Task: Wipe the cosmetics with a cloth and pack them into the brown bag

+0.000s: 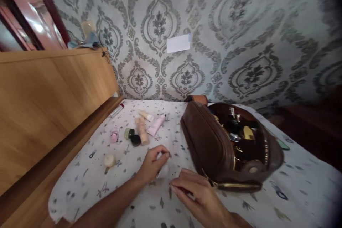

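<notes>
My left hand (153, 164) is closed in a pinch over the middle of the printed white cloth. A small pale, perhaps see-through thing shows at its fingers, too blurred to name. Close by on the right, my right hand (199, 194) has thumb and forefinger pressed together; whatever is between them cannot be made out. Beyond my left hand lie a beige tube (142, 131), a pink tube (156, 125), a cream tube with a white cap (146, 115), a green jar (129, 133) and a black-lidded pot (135, 140). An open brown leather bag (204, 139) full of cosmetics stands beside my right hand.
Left on the cloth (88, 185) are a pink bottle (114, 135), a round cream-coloured item (109, 161) and a silver-and-red tube (117, 110). A wooden panel (58, 89) borders the left side, and a patterned wall (160, 67) the back. Something green (282, 145) shows behind the bag.
</notes>
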`<state>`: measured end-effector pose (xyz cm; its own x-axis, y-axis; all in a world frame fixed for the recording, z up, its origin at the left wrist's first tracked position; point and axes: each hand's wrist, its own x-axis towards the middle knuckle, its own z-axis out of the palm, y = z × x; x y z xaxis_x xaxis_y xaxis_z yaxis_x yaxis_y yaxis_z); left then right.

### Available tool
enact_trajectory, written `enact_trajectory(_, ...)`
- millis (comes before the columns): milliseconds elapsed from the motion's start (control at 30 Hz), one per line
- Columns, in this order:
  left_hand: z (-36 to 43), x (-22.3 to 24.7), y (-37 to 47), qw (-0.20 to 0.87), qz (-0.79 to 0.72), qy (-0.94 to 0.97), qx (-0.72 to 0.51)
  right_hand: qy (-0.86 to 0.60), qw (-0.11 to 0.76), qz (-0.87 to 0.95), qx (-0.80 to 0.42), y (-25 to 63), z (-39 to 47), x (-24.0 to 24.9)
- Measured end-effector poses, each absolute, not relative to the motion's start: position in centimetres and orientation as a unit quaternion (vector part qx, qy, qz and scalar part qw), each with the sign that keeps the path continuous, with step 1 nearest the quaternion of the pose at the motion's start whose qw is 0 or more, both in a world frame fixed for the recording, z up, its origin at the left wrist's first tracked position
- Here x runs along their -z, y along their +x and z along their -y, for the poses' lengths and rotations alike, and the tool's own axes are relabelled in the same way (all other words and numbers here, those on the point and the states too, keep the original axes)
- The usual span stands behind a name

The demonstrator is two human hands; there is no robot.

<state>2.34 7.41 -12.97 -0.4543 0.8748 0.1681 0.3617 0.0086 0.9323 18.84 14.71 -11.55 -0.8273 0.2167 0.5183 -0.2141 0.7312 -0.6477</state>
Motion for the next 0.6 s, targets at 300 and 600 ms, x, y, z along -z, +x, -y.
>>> enact_trajectory(300,-5.4,9.9,-3.1,0.028,-0.791,0.436,-0.428,-0.196,0.128,0.721,-0.652,15.0,-11.7,14.8)
enact_trajectory(600,-2.5,10.0,-9.0,0.013,-0.874,0.446,-0.193,-0.165,0.157,0.737,-0.636,15.2,-11.5,15.4)
